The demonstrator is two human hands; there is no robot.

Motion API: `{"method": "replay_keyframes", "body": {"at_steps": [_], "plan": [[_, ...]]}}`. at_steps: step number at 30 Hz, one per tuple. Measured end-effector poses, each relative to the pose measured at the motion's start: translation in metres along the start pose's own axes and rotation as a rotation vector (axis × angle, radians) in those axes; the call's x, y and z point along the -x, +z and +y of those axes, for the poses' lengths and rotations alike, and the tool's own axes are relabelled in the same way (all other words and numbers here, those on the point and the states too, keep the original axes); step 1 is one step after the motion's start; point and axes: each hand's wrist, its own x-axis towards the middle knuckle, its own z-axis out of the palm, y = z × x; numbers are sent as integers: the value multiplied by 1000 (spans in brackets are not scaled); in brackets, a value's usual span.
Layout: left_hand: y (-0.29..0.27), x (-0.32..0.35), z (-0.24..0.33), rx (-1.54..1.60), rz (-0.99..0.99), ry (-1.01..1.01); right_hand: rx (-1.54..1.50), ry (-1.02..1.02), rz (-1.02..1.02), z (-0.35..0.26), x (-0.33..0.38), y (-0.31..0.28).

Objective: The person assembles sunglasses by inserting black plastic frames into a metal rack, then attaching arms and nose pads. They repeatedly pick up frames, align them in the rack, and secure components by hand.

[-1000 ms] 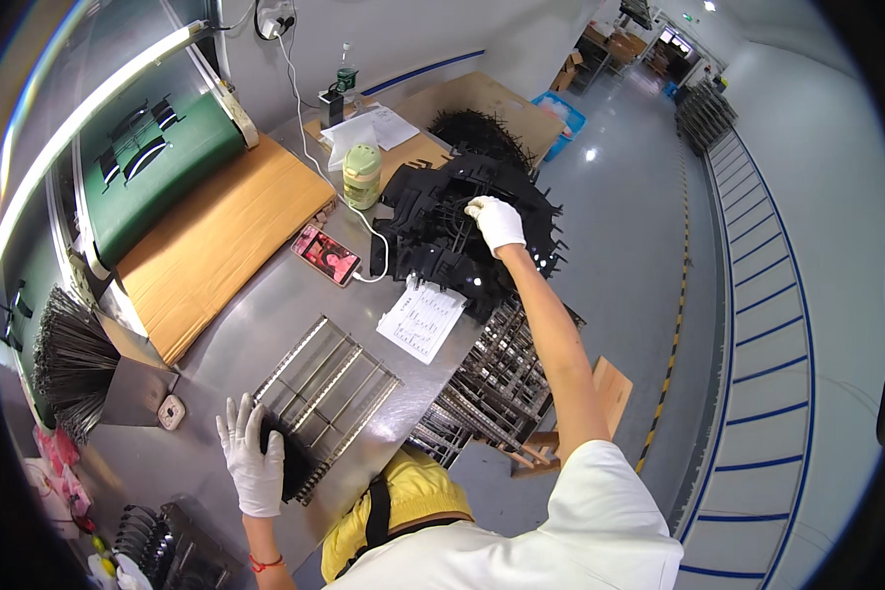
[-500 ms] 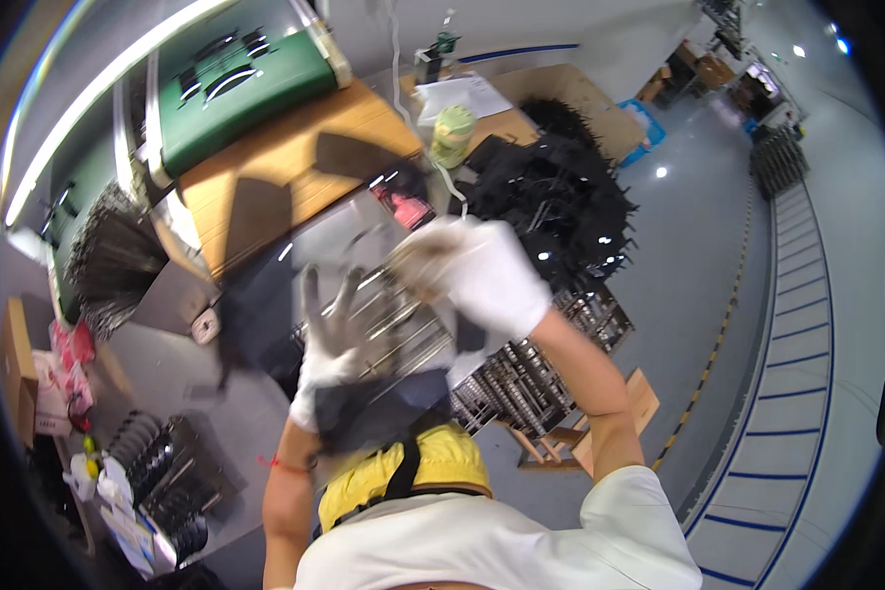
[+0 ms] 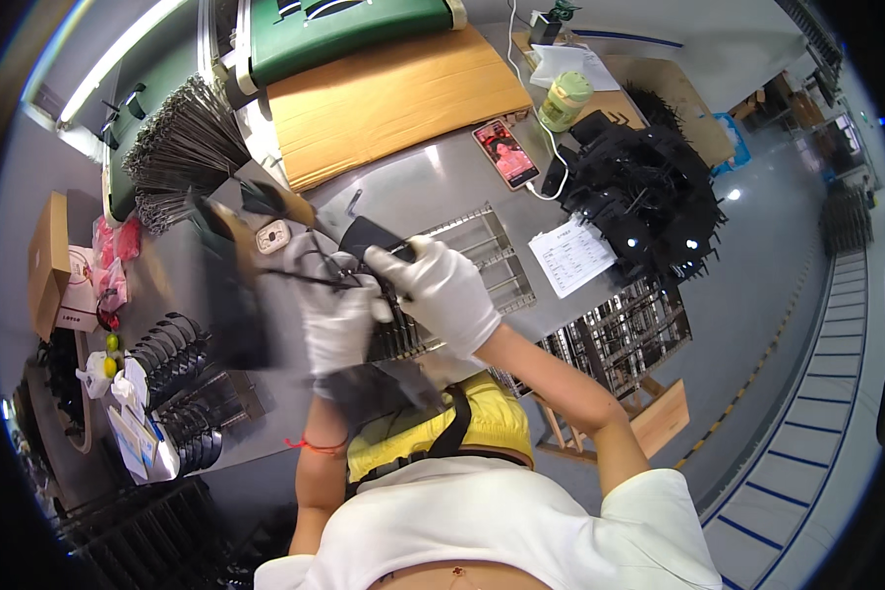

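Both my hands wear white gloves and meet over the table's near side. My left hand (image 3: 339, 320) is closed around dark thin-stemmed parts (image 3: 310, 279). Motion smears these, and their exact kind cannot be made out. Large black flat pieces (image 3: 231, 295) show as a blur just left of that hand. With fingers pinched, my right hand (image 3: 447, 290) grips a flat black piece (image 3: 366, 238) at its edge. Under and beyond the right hand lies a metal slotted rack (image 3: 501, 261). Several dark parts (image 3: 393, 334) stand in its near-left portion, partly hidden by the hands.
A phone (image 3: 506, 155) on a white cable, a printed sheet (image 3: 572, 258) and a heap of black parts (image 3: 649, 192) lie to the right. Brown cardboard (image 3: 393, 103) borders the far side, before a green conveyor (image 3: 349, 39). Thin metal rods (image 3: 182, 147) bunch at the left, near an earbud case (image 3: 272, 236).
My left hand's spread fingers have closed on dark parts. My right hand has come down beside it and grips a flat black piece. The whole view has shifted, exposing the printed sheet.
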Motion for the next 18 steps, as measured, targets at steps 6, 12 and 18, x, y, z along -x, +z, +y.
{"method": "replay_keyframes", "body": {"at_steps": [6,12,18], "plan": [[-66,-4,25,783,-73,57,-733,616,-552,42,45,52],[-95,8,8,877,-215,-70,-361,521,-669,24,37,61],[-85,13,26,886,-267,-450,-62,-75,-72,-2,-13,1]]}}
